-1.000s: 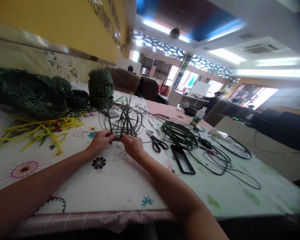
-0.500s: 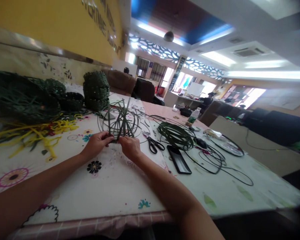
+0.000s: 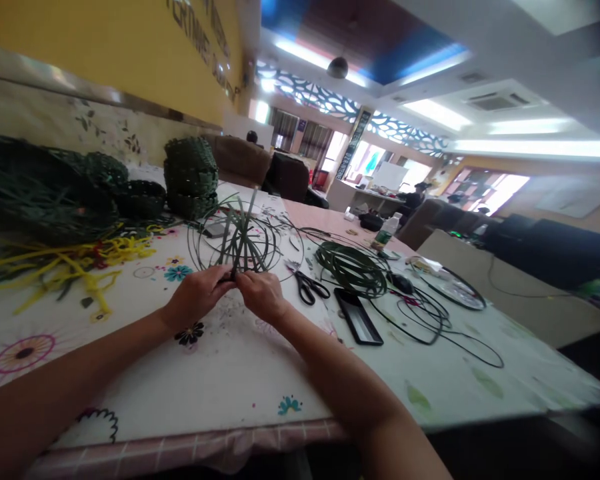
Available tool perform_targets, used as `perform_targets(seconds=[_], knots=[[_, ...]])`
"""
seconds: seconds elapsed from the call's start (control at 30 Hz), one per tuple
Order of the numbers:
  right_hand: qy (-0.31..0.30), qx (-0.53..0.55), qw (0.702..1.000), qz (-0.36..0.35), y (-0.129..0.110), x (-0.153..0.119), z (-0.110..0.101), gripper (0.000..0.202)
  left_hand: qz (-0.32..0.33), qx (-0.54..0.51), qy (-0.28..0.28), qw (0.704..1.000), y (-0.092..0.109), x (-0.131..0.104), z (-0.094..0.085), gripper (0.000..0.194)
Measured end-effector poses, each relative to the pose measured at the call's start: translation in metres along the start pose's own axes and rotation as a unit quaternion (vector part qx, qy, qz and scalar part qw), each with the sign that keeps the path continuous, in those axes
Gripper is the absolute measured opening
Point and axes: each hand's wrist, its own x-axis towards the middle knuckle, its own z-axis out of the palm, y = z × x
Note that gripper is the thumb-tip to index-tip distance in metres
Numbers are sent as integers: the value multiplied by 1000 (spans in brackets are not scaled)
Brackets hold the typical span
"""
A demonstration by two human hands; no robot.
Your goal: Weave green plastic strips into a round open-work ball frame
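Observation:
Thin dark green strips (image 3: 244, 233) stand up and curve outward in a loose, open weave on the white flowered tablecloth. At their near edge my left hand (image 3: 203, 293) pinches the strips from the left, fingers closed. My right hand (image 3: 263, 291) grips the same edge from the right, its fingers bent and touching or almost touching the left ones. The exact spot held is hidden behind the fingers. Black-handled scissors (image 3: 307, 283) lie just right of my right hand.
Dark green woven baskets (image 3: 191, 177) and yellow strips (image 3: 95, 260) lie at the left. On the right are a coil of green strip (image 3: 353, 268), a black tray-like object (image 3: 359, 318), a bottle (image 3: 387, 231) and a black mouse (image 3: 401, 283). A person (image 3: 416, 197) sits farther back.
My left hand has moved right, closing the gap to my right hand. The upright strips have shifted and now bunch closer together above the hands.

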Motion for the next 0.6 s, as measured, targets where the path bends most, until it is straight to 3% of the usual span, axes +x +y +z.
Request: perform_targets(seconds=[0.2, 0.33, 0.47, 0.6], knots=[[-48, 35, 998, 10, 2, 4, -6, 27, -147, -67, -79, 984, 0, 10, -12, 28], [-75, 62, 995, 12, 4, 6, -13, 20, -153, -12, -63, 986, 0, 12, -12, 28], [-87, 78, 993, 36, 6, 5, -10, 24, -154, -72, -86, 982, -1, 10, -7, 28], [-55, 118, 990, 57, 7, 4, -2, 25, -126, -58, -56, 989, -4, 5, -1, 27]])
